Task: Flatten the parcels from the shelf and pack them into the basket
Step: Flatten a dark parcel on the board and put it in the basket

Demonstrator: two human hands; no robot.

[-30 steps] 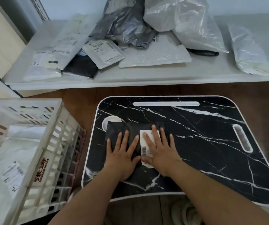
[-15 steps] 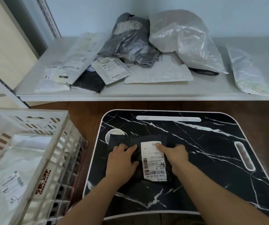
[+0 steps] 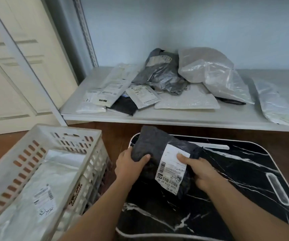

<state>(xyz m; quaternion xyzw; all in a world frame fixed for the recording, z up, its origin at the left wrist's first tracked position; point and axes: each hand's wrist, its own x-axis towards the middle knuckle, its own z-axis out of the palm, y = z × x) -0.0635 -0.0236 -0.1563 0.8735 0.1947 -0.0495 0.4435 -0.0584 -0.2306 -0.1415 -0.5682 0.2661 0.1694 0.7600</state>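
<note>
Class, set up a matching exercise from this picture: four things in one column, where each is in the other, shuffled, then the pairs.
1. black parcel
2. white labelled parcel
3. clear plastic bag
4. black marbled tray

A. on the shelf
B. on the floor, under the hands
C. in the basket
D. held by the left hand and right hand

Pairs: 1-D, 2-C, 3-A, 4-B

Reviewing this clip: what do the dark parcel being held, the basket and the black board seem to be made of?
Dark parcel, gripped by the left hand and right hand: likely soft matte plastic film, as it wrinkles and sags; its label looks like paper. Basket: rigid off-white moulded plastic, slotted walls. Black board: smooth marble-pattern surface, probably printed laminate, not stone.
</note>
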